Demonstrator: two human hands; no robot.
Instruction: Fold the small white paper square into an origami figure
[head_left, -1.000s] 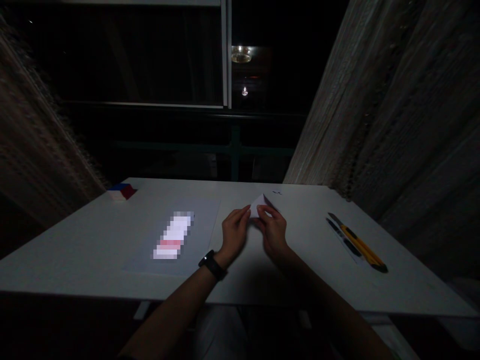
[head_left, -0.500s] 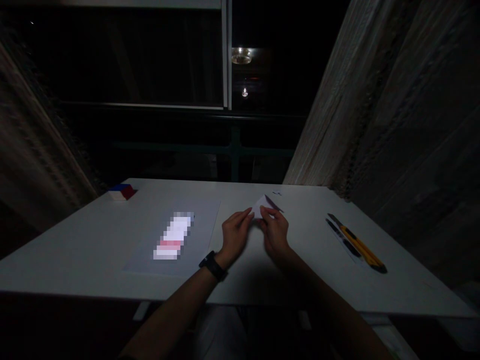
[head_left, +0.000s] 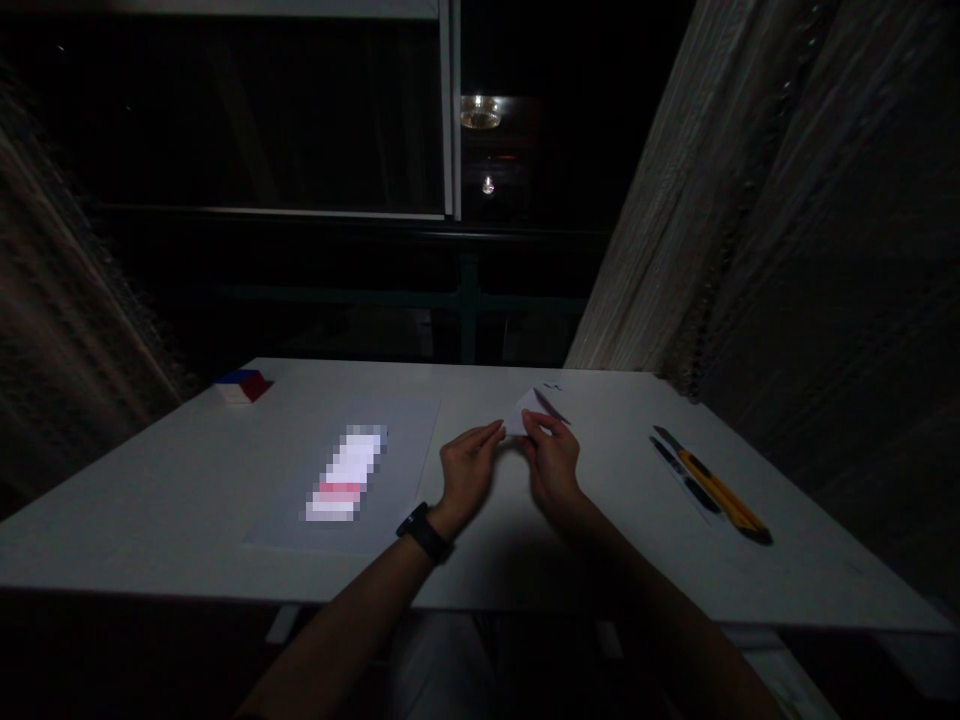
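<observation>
A small piece of folded white paper [head_left: 516, 420], peaked at the top, is held up over the white table. My right hand [head_left: 553, 458] pinches it between thumb and fingers at its near edge. At the paper's lower left corner, my left hand [head_left: 466, 468] has its thumb and index finger pressed together. The tips meet the corner, and the grip there is small and dim. A dark watch [head_left: 426, 533] is on my left wrist. The far side of the paper is shadowed.
A large white sheet [head_left: 409, 450] lies left, under a bright blurred-out rectangle [head_left: 346, 470]. A coloured cube [head_left: 244, 386] sits at the far left. A yellow utility knife [head_left: 724, 495] and a slim black cutter [head_left: 686, 475] lie right. Small dark scraps [head_left: 553, 386] are behind the paper.
The folded paper and my right hand have shifted slightly to the right. My left hand has moved slightly left, its fingers straighter at the paper's corner.
</observation>
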